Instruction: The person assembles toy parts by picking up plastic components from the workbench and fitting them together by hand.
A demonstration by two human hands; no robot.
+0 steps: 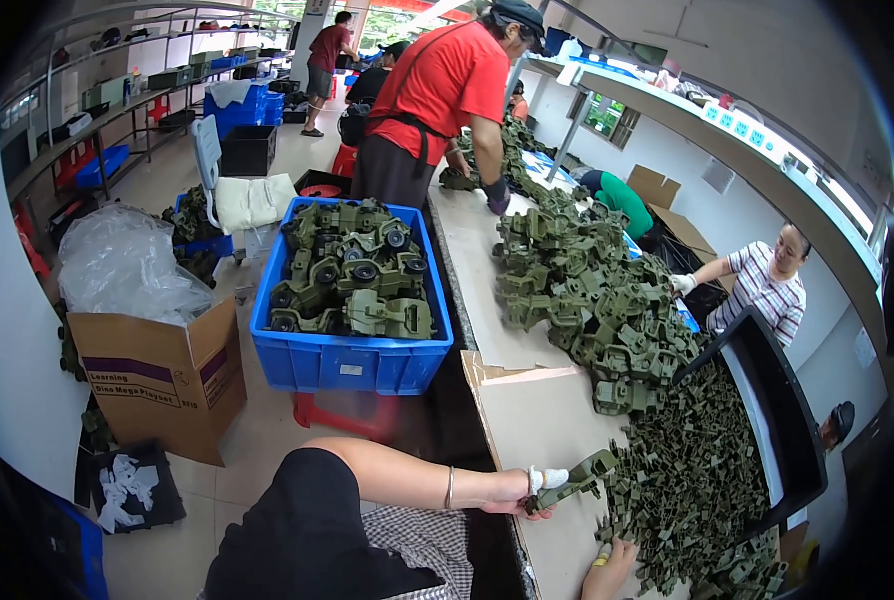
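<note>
Your one black sleeve (pixel 302 530) sits closest; beyond it runs one long table (pixel 542 415), with one blue crate (pixel 367 368) of green toy vehicles (pixel 362 275) just left of it; two heaps lie on the tabletop, one of large green parts (pixel 607 295), one of small green parts (pixel 702 465), both too crowded to count; your left hand (pixel 519 496), one finger wrapped in white, grips one green piece (pixel 581 477) beside the small heap; your right hand (pixel 612 572), wearing one yellow finger band (pixel 601 560), rests at that heap's near edge, though whether it holds anything cannot be told.
</note>
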